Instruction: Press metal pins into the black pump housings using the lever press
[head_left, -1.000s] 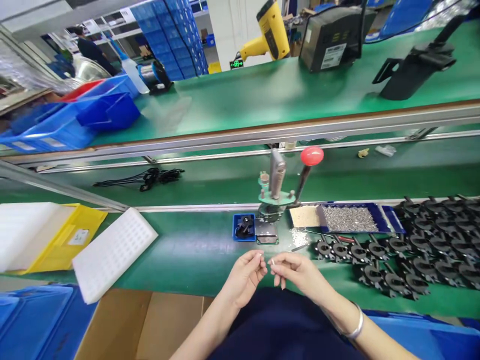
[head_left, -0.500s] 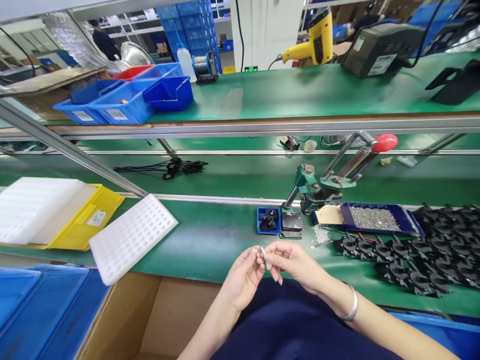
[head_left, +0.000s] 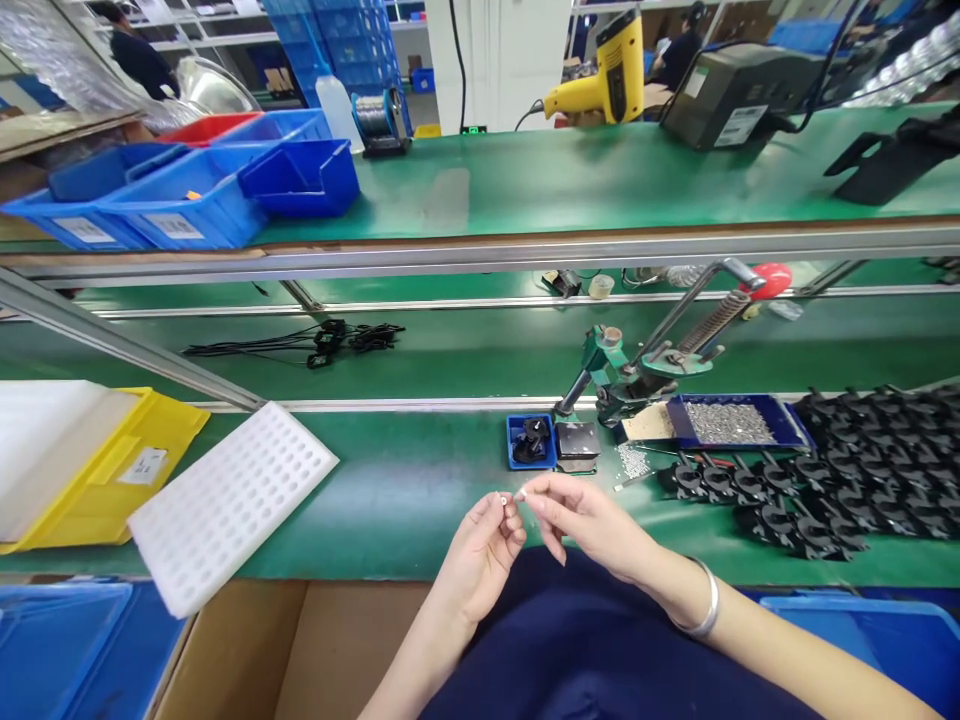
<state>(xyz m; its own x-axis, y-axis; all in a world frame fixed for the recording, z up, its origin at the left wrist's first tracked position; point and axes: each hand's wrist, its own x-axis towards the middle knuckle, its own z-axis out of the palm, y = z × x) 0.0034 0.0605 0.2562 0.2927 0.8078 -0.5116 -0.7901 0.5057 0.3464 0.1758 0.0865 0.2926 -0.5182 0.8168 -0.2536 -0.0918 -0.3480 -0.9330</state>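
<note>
My left hand [head_left: 484, 555] is closed in a pinch over the front edge of the green bench, palm partly up. Between its thumb and forefinger sits a tiny pale ring-like part [head_left: 504, 501]. Close beside it, my right hand [head_left: 581, 520] pinches a small white piece [head_left: 521, 495], too small to name exactly. The fingertips of both hands nearly meet. Just beyond them stand a small blue tray [head_left: 512, 455] with black parts inside and the flat metal base block [head_left: 577, 440] of a green hand press [head_left: 656, 365] with a red knob.
Rows of black moulded parts [head_left: 862, 480] cover the right side, near a blue bin of small metal pieces [head_left: 727, 422] and loose white beads [head_left: 634, 461]. A white foam tray [head_left: 232, 505] and yellow bin [head_left: 112, 470] lie left. An open cardboard box [head_left: 345, 640] is below.
The pieces in my two hands have come slightly apart, my left hand shifting a little left. The camera view has turned slightly, so the bench appears displaced.
</note>
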